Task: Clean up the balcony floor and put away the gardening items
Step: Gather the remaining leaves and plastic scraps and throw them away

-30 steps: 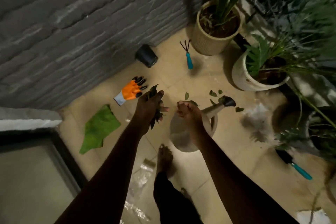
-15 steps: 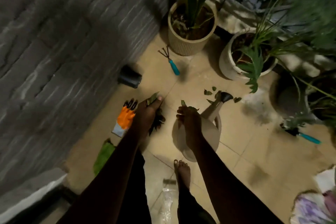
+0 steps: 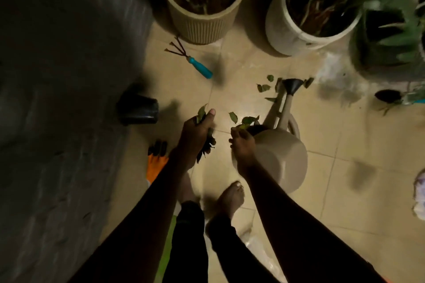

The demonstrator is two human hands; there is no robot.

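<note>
- Green leaves [image 3: 205, 142] fill the left hand [image 3: 195, 138], which grips a dark bunch above the floor [image 3: 345, 179]. The right hand [image 3: 242, 145] pinches a few more, just over the watering can [image 3: 276, 151].
- Both hands have moved closer to the plant pots than a moment ago, still loaded.
- Loose leaves [image 3: 264, 87] lie by the can's spout, so gathering looks unfinished.
- The rake [image 3: 199, 68], orange glove [image 3: 156, 165] and black pot [image 3: 138, 110] lie on the tiles, not yet put away.

Bunch of dark leaves [image 3: 207, 146] gripped in left hand [image 3: 195, 138], few green leaves [image 3: 248, 120] pinched in right hand [image 3: 243, 148]; more scattered leaves [image 3: 264, 87] on tiles [image 3: 345, 190] by spout of beige watering can [image 3: 282, 156]. Teal-handled hand rake [image 3: 198, 67], black pot [image 3: 138, 111] on its side, orange glove [image 3: 156, 164] half hidden behind left arm.
</note>
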